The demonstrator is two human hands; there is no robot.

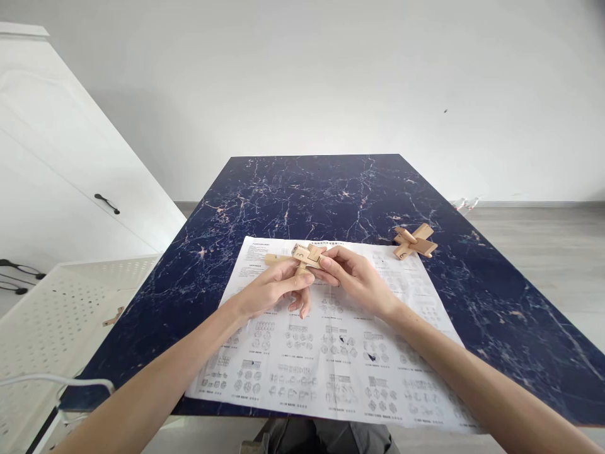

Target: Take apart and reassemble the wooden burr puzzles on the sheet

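Observation:
A pale wooden interlocking burr puzzle [300, 253] with printed markings is held just above the paper, between my two hands. My left hand [271, 289] grips its lower left side, thumb along the front and some fingers curled below. From the right, my right hand [357, 277] pinches the puzzle between thumb and fingers. One wooden bar sticks out leftward past my left fingers; whether it is locked in is hidden. Beneath both hands lies a creased white instruction sheet [302, 394] with rows of small puzzle diagrams.
A second cross-shaped wooden puzzle [416, 241] rests at the sheet's upper right corner. The dark blue marbled table [312, 195] backs toward a white wall. At left are a white cabinet [70, 157], a perforated white surface [61, 315] and a white cable [51, 378].

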